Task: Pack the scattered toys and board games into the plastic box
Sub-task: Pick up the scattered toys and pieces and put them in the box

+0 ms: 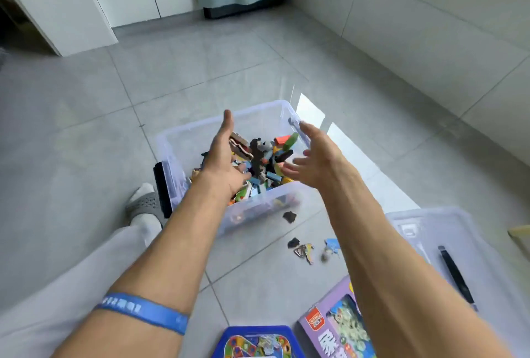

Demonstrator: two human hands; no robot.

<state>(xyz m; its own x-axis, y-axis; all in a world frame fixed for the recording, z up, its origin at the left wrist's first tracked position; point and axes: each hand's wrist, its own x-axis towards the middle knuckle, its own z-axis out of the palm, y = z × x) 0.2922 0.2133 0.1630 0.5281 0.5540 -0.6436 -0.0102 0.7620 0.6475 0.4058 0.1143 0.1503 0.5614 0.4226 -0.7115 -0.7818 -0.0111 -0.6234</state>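
A clear plastic box (183,139) stands on the floor ahead of me, holding a heap of colourful toy pieces (265,162). My left hand (225,162) and my right hand (312,156) hover above the box, palms facing each other, fingers spread and empty. Pieces between them look blurred, as if falling. A dark piece (289,216) lies just in front of the box. A few more puzzle pieces (305,250) lie on the tiles nearer me. A purple game box (332,329) and a blue game board (255,342) sit at the bottom edge.
The box's clear lid (447,243), with a black clip, lies to my right. My foot in a grey slipper (144,205) rests left of the box. A wall runs along the right; white cupboards and a curtain stand at the back.
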